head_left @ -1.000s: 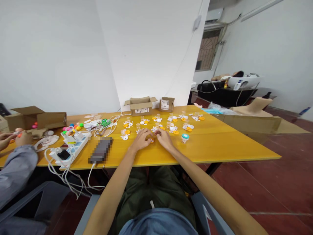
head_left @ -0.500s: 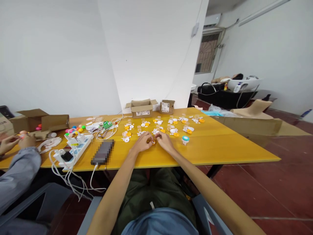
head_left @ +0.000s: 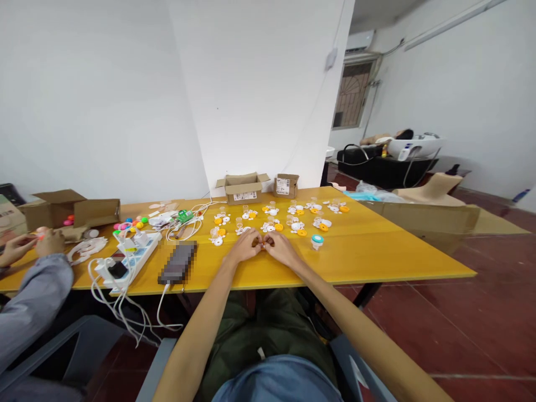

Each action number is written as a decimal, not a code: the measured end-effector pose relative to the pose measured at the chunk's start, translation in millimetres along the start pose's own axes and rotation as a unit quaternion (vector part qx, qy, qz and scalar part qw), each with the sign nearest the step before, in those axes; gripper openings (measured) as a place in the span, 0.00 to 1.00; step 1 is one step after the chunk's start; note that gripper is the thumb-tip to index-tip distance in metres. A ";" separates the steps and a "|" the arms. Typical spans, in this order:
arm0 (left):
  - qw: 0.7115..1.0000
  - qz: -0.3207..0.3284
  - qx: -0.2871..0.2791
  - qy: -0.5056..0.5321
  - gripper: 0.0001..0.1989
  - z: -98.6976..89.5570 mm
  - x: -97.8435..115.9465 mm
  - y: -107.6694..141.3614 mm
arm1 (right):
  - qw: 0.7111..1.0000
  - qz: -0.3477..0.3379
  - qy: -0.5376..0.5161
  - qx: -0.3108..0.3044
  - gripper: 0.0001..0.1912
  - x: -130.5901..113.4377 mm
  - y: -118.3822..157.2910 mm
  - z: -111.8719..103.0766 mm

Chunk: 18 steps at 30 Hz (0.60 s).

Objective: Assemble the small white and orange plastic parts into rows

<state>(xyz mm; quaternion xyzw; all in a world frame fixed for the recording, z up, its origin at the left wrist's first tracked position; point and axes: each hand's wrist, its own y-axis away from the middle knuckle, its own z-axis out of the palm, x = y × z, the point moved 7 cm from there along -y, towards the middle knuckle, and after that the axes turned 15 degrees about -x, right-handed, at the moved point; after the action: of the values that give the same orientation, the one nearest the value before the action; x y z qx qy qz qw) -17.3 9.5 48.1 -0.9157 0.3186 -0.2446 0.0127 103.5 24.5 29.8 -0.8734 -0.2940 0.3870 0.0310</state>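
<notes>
My left hand (head_left: pixel 246 247) and my right hand (head_left: pixel 280 249) meet low over the table's front half. Thumbs and fingers of both are pinched together around a small piece. Only a whitish, orange-tinged bit of it shows between the fingertips, too little to name. Just beyond the hands lie small groups of plastic parts: white discs (head_left: pixel 297 226), orange rings (head_left: pixel 302 232) and clear cups (head_left: pixel 239 221). To the right of my right hand a small clear container with a teal and white lid (head_left: pixel 317 240) stands upright.
An open cardboard box (head_left: pixel 243 191) and a smaller box (head_left: pixel 286 186) stand by the wall. On the left are a dark blurred-out device (head_left: pixel 178 263), a power strip (head_left: pixel 136 262) with cables, and coloured balls (head_left: pixel 132 224). A co-worker's hands (head_left: pixel 50 243) work at far left.
My right hand's fingertips have come down and left to meet the left hand's at the small piece. The left hand has hardly moved. The view has shifted slightly.
</notes>
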 end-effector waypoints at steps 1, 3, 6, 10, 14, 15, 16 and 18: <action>1.000 0.002 0.000 0.001 0.05 0.6 -0.8 -0.4 | 1.000 -0.007 0.003 -0.001 0.07 -0.4 0.1 0.2; 1.000 0.004 -0.001 0.004 0.05 1.9 -2.4 -1.2 | 1.000 -0.019 0.006 -0.002 0.07 -0.8 0.4 0.5; 1.000 0.004 -0.002 0.007 0.05 3.1 -4.1 -1.9 | 0.999 -0.028 0.014 -0.007 0.07 -1.3 0.9 1.4; 1.000 0.001 -0.004 0.010 0.05 3.5 -3.8 -2.2 | 0.999 -0.021 0.036 -0.012 0.07 -0.6 1.4 2.7; 1.000 -0.002 -0.006 0.008 0.06 2.9 -1.7 -2.5 | 0.999 -0.017 0.048 -0.016 0.07 -1.8 2.4 2.6; 1.000 -0.002 -0.006 0.007 0.06 2.7 -1.1 -2.5 | 0.999 -0.016 0.048 -0.015 0.07 -2.6 2.9 2.2; 1.000 -0.003 -0.007 0.005 0.05 2.5 -0.4 -2.4 | 0.999 -0.014 0.049 -0.014 0.07 -3.6 3.4 1.7; 1.000 -0.007 -0.008 0.002 0.05 2.1 0.4 -2.2 | 0.998 -0.011 0.053 -0.014 0.06 -5.8 4.4 1.0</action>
<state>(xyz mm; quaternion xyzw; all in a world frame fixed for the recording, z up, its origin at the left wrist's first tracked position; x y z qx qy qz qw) -14.7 10.7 46.8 -0.9175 0.3140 -0.2439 0.0027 101.9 17.6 31.7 -0.8897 -0.3069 0.3358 0.0381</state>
